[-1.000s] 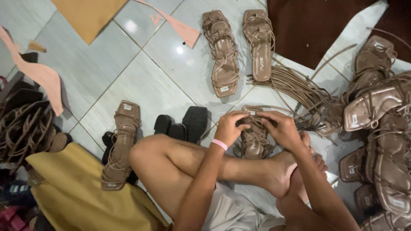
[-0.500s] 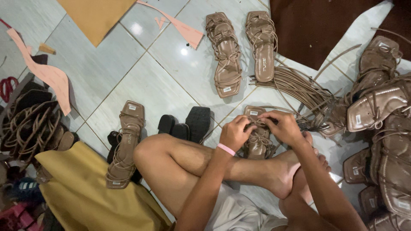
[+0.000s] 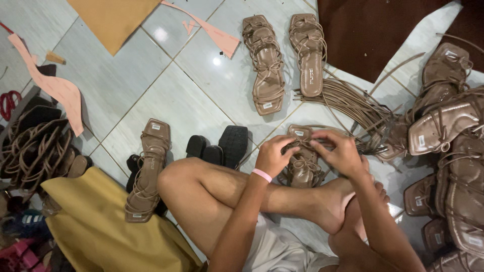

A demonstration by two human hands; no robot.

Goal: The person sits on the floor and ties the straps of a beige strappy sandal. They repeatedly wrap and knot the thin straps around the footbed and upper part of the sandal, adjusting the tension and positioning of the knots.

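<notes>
1. Barely anything's shifted since half a second ago; both hands stay curled on the same tan strappy sandal (image 3: 302, 161), fingers just a bit closer together.
2. Left hand (image 3: 275, 155), pink wristband on, pinches the thin laces.
3. Right hand (image 3: 340, 151) is curled over the straps too, fingertips gripping them.
4. That sandal lies on the tiled floor (image 3: 151, 85), just past the crossed legs.
5. Finished pair of sandals (image 3: 285, 58) sits further out, loose laces (image 3: 348, 100) beside it, one lone sandal (image 3: 148, 168) by the knee.
</notes>
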